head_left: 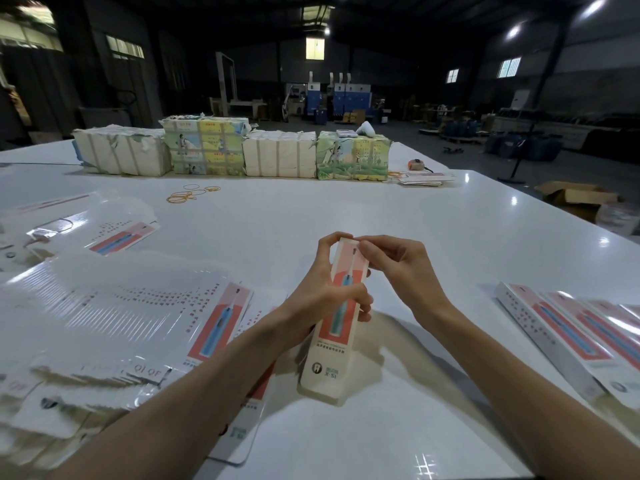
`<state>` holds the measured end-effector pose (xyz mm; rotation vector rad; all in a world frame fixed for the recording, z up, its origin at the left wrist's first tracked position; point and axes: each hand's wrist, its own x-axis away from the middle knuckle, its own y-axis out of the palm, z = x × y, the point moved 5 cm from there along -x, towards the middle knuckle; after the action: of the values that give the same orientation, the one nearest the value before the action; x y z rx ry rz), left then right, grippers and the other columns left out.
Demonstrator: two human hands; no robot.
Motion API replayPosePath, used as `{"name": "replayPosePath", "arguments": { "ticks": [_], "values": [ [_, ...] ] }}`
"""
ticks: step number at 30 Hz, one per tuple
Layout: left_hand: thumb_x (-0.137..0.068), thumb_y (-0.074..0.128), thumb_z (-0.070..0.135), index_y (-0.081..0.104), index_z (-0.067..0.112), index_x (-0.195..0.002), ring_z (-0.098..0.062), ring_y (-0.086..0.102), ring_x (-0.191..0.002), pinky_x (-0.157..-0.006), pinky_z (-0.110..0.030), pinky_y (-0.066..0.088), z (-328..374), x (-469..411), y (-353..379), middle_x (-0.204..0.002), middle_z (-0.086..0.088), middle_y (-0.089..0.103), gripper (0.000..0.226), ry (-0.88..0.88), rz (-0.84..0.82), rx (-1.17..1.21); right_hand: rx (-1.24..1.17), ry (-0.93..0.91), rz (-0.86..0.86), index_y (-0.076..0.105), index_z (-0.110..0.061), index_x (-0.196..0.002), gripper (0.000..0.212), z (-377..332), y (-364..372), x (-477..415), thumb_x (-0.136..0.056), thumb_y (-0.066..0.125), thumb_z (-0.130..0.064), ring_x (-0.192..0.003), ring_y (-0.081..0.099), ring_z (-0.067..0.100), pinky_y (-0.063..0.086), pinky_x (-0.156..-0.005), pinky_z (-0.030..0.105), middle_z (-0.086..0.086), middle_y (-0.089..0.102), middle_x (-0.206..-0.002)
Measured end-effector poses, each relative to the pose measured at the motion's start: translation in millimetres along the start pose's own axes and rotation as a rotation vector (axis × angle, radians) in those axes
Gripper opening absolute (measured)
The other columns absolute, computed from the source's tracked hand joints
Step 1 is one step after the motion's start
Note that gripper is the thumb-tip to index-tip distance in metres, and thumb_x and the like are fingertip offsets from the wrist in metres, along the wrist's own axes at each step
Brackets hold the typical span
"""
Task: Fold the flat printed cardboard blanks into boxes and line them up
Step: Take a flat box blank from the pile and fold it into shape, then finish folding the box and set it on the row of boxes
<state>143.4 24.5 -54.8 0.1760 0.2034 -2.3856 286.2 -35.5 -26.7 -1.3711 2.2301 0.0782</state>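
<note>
Head view: I see both hands on the box (332, 355), left hand (322, 299) wrapped round its middle, right hand (394, 265) pinching its top flap, over the worktop (346, 202) near its front edge.

Dim hall; table (346, 209) glare; warped, blurred edges

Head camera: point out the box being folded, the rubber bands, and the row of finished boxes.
box being folded (341, 341): head view, on its printed front face.
rubber bands (180, 197): head view, middle of the yellow cluster.
finished boxes (561, 332): head view, red panel of the leftmost box.
</note>
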Motion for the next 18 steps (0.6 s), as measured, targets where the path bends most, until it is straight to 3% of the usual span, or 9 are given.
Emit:
{"name": "replayPosePath", "arguments": {
  "ticks": [4,7,10,12,15,18],
  "values": [
    [-0.074,0.083,0.013,0.032,0.042,-0.14,-0.033,0.075,-0.078,-0.074,-0.044,0.065,-5,-3,4,-0.112,-0.014,0.064,0.087,-0.031,0.001,0.106,0.124,-0.045,-0.004,0.077,-0.012,-0.118,0.023,3,4,0,-0.107,0.06,-0.023,-0.091,0.074,0.019,0.063,-0.082,0.032,-0.003,0.078,-0.1],
    [-0.079,0.07,0.021,0.031,0.034,-0.144,-0.029,0.073,-0.079,-0.075,-0.042,0.063,-6,-7,8,-0.116,-0.02,0.06,0.078,-0.032,0.024,0.278,0.236,-0.068,-0.011,0.062,-0.016,-0.137,0.031,2,8,1,-0.108,0.056,-0.026,-0.109,0.068,0.01,0.058,-0.091,0.02,-0.005,0.069,-0.126],
    [-0.078,0.061,0.024,0.032,0.031,-0.146,-0.026,0.072,-0.083,-0.08,-0.044,0.063,-3,-10,2,-0.114,-0.02,0.06,0.075,-0.01,0.128,0.388,0.358,-0.102,0.022,0.052,-0.017,-0.139,0.036,-8,10,3,-0.106,0.06,-0.028,-0.115,0.061,0.011,0.059,-0.094,0.027,0.001,0.055,-0.135],
    [-0.078,0.059,0.029,0.028,0.028,-0.151,-0.027,0.071,-0.093,-0.085,-0.047,0.062,-1,-9,-4,-0.116,-0.017,0.059,0.079,0.005,0.2,0.409,0.548,-0.129,0.0,0.054,-0.022,-0.134,0.035,-19,11,5,-0.105,0.059,-0.039,-0.11,0.058,0.009,0.058,-0.089,0.033,-0.002,0.052,-0.129],
    [-0.086,0.063,0.03,0.028,0.023,-0.156,-0.033,0.067,-0.107,-0.084,-0.049,0.061,2,-7,-8,-0.124,-0.017,0.056,0.078,0.029,0.233,0.514,0.776,-0.126,-0.186,0.055,-0.026,-0.134,0.051,-28,23,13,-0.099,0.054,-0.063,-0.109,0.053,0.009,0.049,-0.08,0.031,-0.005,0.05,-0.127],
    [-0.103,0.058,0.042,0.024,0.032,-0.161,-0.037,0.06,-0.13,-0.093,-0.05,0.06,3,-7,-7,-0.151,-0.017,0.048,0.067,0.001,0.198,0.538,0.84,-0.11,-0.269,0.046,-0.021,-0.145,0.069,-28,32,29,-0.094,0.062,-0.065,-0.113,0.047,0.012,0.052,-0.087,0.029,-0.002,0.046,-0.132]
  ]
}}
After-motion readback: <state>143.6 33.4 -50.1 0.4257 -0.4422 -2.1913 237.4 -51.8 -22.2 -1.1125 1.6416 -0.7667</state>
